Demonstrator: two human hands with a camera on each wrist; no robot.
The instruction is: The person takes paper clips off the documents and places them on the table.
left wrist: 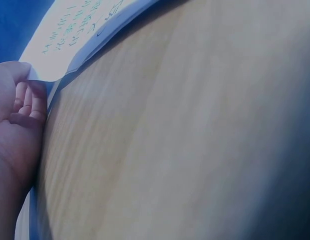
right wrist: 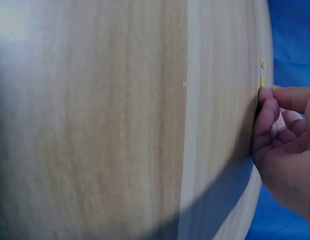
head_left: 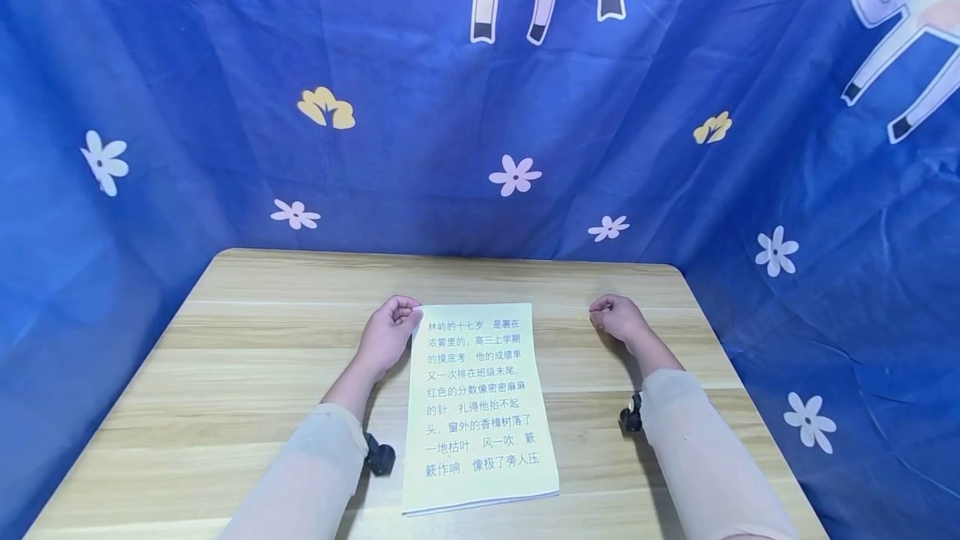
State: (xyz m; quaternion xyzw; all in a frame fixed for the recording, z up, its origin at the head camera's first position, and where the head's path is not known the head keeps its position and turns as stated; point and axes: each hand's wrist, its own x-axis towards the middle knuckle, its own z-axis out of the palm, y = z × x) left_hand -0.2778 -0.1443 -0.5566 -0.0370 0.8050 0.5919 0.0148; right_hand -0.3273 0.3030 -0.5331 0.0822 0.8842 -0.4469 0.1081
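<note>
A thin stack of printed paper sheets (head_left: 480, 432) lies upright before me on the table, its top page covered in large Chinese characters. My left hand (head_left: 388, 333) pinches the stack's upper left corner; in the left wrist view the thumb (left wrist: 20, 71) lies over that corner (left wrist: 47, 70), the other fingers curled below. Right of the paper, my right hand (head_left: 619, 320) pinches a small gold paper clip (right wrist: 262, 81) between thumb and forefinger, close to the tabletop. Just beyond the fingertips lies another small gold clip (right wrist: 262, 63). Most of the held clip is hidden by the fingers.
The light wooden table (head_left: 262, 340) has rounded far corners. A blue curtain (head_left: 420, 190) with flowers and animal legs printed on it hangs behind and along both sides. Each wrist wears a small black camera, such as the one on the left (head_left: 380, 457).
</note>
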